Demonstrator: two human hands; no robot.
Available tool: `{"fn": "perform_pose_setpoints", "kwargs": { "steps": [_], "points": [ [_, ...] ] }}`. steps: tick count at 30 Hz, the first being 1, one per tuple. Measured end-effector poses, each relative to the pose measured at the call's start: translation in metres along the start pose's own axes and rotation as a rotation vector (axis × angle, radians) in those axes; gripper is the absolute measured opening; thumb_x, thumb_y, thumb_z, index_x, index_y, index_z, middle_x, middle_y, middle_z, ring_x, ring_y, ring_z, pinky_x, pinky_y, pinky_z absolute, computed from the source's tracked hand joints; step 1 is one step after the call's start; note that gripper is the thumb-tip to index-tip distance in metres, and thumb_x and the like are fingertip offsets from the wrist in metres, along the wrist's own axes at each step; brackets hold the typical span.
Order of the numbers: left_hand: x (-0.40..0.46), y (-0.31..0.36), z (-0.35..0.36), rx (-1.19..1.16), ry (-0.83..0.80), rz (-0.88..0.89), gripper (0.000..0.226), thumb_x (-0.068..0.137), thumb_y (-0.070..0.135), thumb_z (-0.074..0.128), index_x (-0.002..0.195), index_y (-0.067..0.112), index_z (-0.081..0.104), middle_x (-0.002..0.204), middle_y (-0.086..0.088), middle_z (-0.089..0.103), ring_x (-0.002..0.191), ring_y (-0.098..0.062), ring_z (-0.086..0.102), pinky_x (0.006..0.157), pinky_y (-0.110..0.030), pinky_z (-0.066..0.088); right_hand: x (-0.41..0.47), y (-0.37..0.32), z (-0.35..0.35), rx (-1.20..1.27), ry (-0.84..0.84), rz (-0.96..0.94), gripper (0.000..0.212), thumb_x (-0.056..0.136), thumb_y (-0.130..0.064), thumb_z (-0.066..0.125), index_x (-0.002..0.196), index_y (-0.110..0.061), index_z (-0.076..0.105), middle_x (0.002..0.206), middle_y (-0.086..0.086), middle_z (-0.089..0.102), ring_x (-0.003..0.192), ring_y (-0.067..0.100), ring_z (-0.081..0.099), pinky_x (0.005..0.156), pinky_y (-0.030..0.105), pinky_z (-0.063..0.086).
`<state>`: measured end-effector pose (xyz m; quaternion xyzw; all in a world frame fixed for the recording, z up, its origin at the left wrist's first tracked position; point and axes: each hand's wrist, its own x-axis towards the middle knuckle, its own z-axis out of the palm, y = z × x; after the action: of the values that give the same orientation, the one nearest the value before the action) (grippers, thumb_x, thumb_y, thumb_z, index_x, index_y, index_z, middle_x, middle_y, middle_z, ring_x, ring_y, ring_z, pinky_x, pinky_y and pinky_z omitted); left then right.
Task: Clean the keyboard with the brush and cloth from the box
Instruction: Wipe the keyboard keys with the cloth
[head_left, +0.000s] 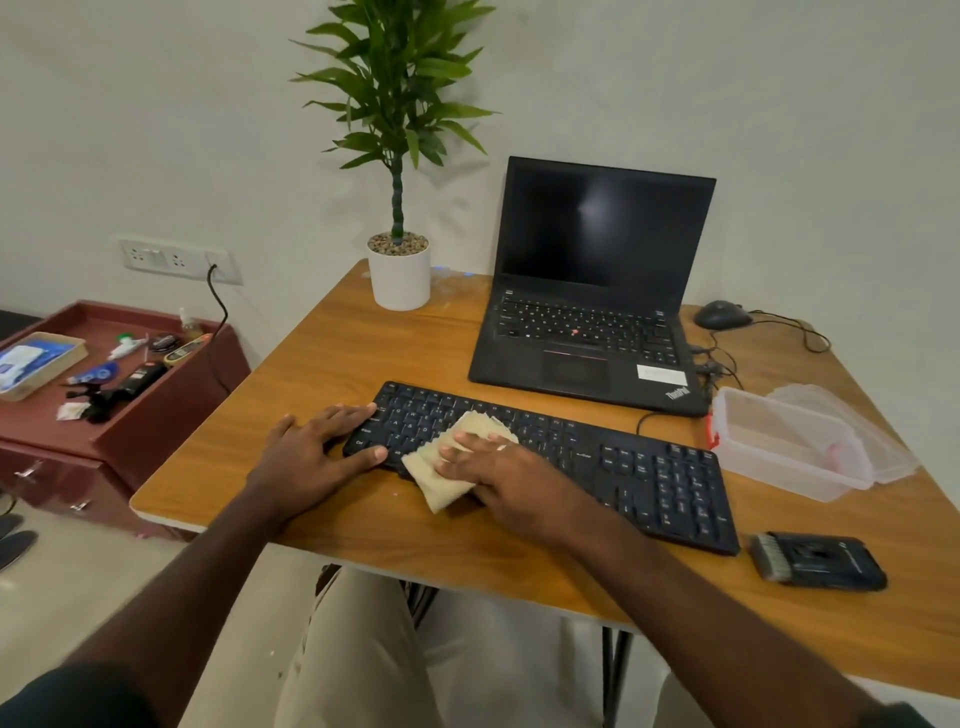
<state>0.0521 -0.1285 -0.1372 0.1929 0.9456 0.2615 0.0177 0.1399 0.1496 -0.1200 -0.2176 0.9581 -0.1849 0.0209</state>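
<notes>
A black keyboard (623, 457) lies across the wooden table (337, 353). My right hand (514, 478) presses a pale yellow cloth (441, 475) flat onto the keyboard's left half, fingers straight. At the keyboard's left end my left hand (311, 452) holds it, fingers on the top corner and thumb at the front edge. The black brush (818, 561) lies on the table to the right of the keyboard, touched by neither hand. The clear plastic box (784, 447) stands open at the right, its lid (857, 421) behind it.
An open black laptop (592, 291) sits behind the keyboard, with a mouse (722, 314) and cables to its right. A white potted plant (400, 275) stands at the table's back left. A red cabinet (104, 395) with small items is on the left.
</notes>
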Motion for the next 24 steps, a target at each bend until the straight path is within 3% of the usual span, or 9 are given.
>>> {"fn": "perform_pose_setpoints", "kwargs": {
  "steps": [4, 7, 11, 14, 16, 19, 21, 23, 24],
  "points": [
    [0.000, -0.001, 0.000, -0.010, 0.007, 0.007, 0.087, 0.068, 0.091, 0.037, 0.145, 0.049, 0.039, 0.155, 0.007, 0.042, 0.145, -0.007, 0.029, 0.122, -0.046, 0.007, -0.039, 0.014, -0.017, -0.086, -0.030, -0.091, 0.044, 0.103, -0.021, 0.052, 0.145, -0.031, 0.052, 0.155, -0.013, 0.043, 0.150, 0.004, 0.028, 0.125, 0.036, 0.024],
    [0.000, -0.001, 0.000, -0.007, 0.001, 0.008, 0.088, 0.068, 0.091, 0.037, 0.145, 0.049, 0.039, 0.155, 0.008, 0.042, 0.144, -0.008, 0.030, 0.122, -0.046, 0.007, -0.072, 0.022, -0.029, -0.151, -0.048, -0.058, 0.040, 0.103, -0.028, 0.050, 0.142, -0.032, 0.056, 0.154, -0.010, 0.046, 0.148, 0.005, 0.032, 0.124, 0.035, 0.027],
    [0.000, 0.000, -0.001, -0.005, 0.000, 0.010, 0.084, 0.068, 0.091, 0.036, 0.142, 0.052, 0.037, 0.154, 0.008, 0.042, 0.144, -0.010, 0.031, 0.122, -0.046, 0.010, -0.115, 0.034, -0.050, -0.152, -0.066, 0.012, 0.039, 0.103, -0.027, 0.052, 0.142, -0.031, 0.056, 0.152, -0.017, 0.043, 0.143, -0.005, 0.031, 0.118, 0.013, 0.014],
    [-0.001, 0.003, -0.002, 0.009, -0.006, 0.004, 0.078, 0.067, 0.092, 0.035, 0.138, 0.058, 0.033, 0.155, 0.006, 0.041, 0.144, -0.014, 0.030, 0.122, -0.047, 0.012, -0.140, 0.042, -0.059, -0.054, -0.056, 0.053, 0.036, 0.101, -0.023, 0.054, 0.135, -0.033, 0.061, 0.142, -0.019, 0.056, 0.135, -0.006, 0.045, 0.113, 0.010, 0.027],
    [-0.002, 0.004, -0.003, 0.012, -0.009, 0.002, 0.080, 0.066, 0.092, 0.034, 0.138, 0.057, 0.034, 0.155, 0.006, 0.041, 0.145, -0.014, 0.030, 0.122, -0.046, 0.012, -0.150, 0.047, -0.062, 0.120, -0.002, 0.143, 0.029, 0.102, -0.021, 0.054, 0.123, -0.038, 0.065, 0.128, -0.020, 0.065, 0.118, -0.004, 0.059, 0.101, 0.012, 0.044],
    [-0.001, 0.003, -0.001, 0.013, -0.012, 0.003, 0.086, 0.066, 0.094, 0.033, 0.142, 0.053, 0.035, 0.156, 0.005, 0.041, 0.145, -0.015, 0.030, 0.122, -0.047, 0.011, -0.145, 0.052, -0.069, 0.593, 0.216, 0.384, 0.023, 0.105, -0.019, 0.051, 0.112, -0.030, 0.070, 0.105, -0.007, 0.075, 0.097, 0.005, 0.068, 0.084, 0.027, 0.052],
    [-0.001, 0.003, -0.001, 0.014, -0.012, 0.010, 0.089, 0.065, 0.096, 0.031, 0.143, 0.053, 0.035, 0.155, 0.005, 0.041, 0.145, -0.013, 0.030, 0.122, -0.048, 0.012, -0.130, 0.052, -0.073, 0.758, 0.489, 0.504, 0.023, 0.106, -0.019, 0.049, 0.110, -0.019, 0.071, 0.095, 0.001, 0.077, 0.087, 0.013, 0.072, 0.077, 0.035, 0.054],
    [-0.001, 0.003, -0.001, 0.013, -0.010, 0.017, 0.087, 0.064, 0.097, 0.030, 0.141, 0.055, 0.034, 0.155, 0.005, 0.041, 0.145, -0.014, 0.031, 0.121, -0.049, 0.013, -0.119, 0.051, -0.076, 0.707, 0.818, 0.531, 0.022, 0.105, -0.015, 0.050, 0.113, -0.012, 0.071, 0.085, 0.000, 0.074, 0.073, 0.010, 0.069, 0.065, 0.035, 0.055],
    [-0.001, 0.004, -0.001, 0.009, -0.013, 0.018, 0.084, 0.064, 0.097, 0.030, 0.139, 0.057, 0.033, 0.155, 0.005, 0.041, 0.145, -0.015, 0.032, 0.121, -0.049, 0.013, -0.116, 0.048, -0.078, 0.581, 0.922, 0.495, 0.023, 0.104, -0.014, 0.053, 0.117, -0.011, 0.071, 0.081, -0.003, 0.072, 0.068, 0.006, 0.065, 0.060, 0.028, 0.051]
  ]
}}
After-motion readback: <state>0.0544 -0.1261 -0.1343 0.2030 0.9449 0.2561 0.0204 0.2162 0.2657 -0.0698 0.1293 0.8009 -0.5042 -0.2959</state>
